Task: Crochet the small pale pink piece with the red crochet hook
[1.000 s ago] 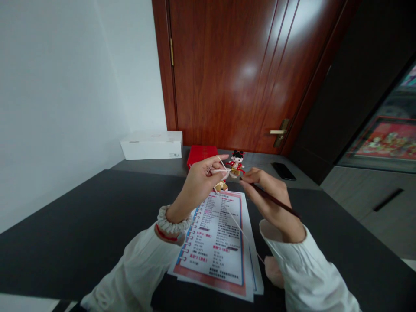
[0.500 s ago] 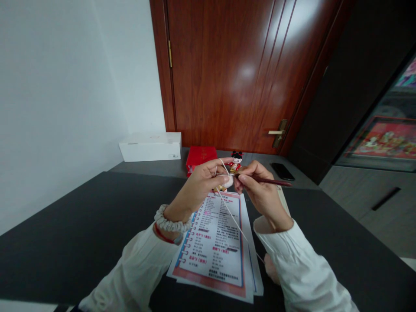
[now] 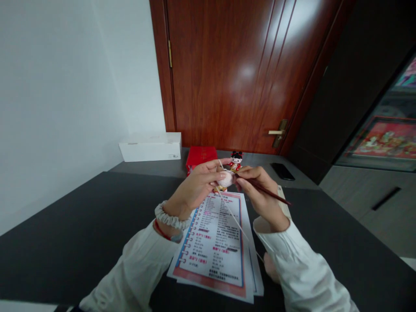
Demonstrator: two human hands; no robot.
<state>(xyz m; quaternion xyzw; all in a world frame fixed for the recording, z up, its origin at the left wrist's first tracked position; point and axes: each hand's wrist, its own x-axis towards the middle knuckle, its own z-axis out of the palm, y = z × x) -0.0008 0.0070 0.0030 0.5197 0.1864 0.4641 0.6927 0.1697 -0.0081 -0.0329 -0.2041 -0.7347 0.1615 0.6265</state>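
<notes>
Between my hands is a small, pale, rounded crochet piece (image 3: 225,179). My left hand (image 3: 201,182) pinches its left side, with a strand of pale yarn (image 3: 234,220) looped over the raised index finger. My right hand (image 3: 260,190) grips a dark reddish-brown crochet hook (image 3: 271,193), its tip at the right edge of the piece. From the left hand the yarn runs down across the printed pattern sheets (image 3: 224,247) to a pale yarn ball (image 3: 270,268), partly hidden by my right sleeve.
Behind my hands stands a small black-haired doll in red (image 3: 236,160), beside a red box (image 3: 201,154). A long white box (image 3: 151,147) lies by the wall, and a black phone (image 3: 282,171) at the back right. A pale flat object (image 3: 283,201) is partly behind my right hand.
The crochet piece has turned so more of its rounded side shows. The hook's handle end has swung downward, and my left fingers have shifted slightly.
</notes>
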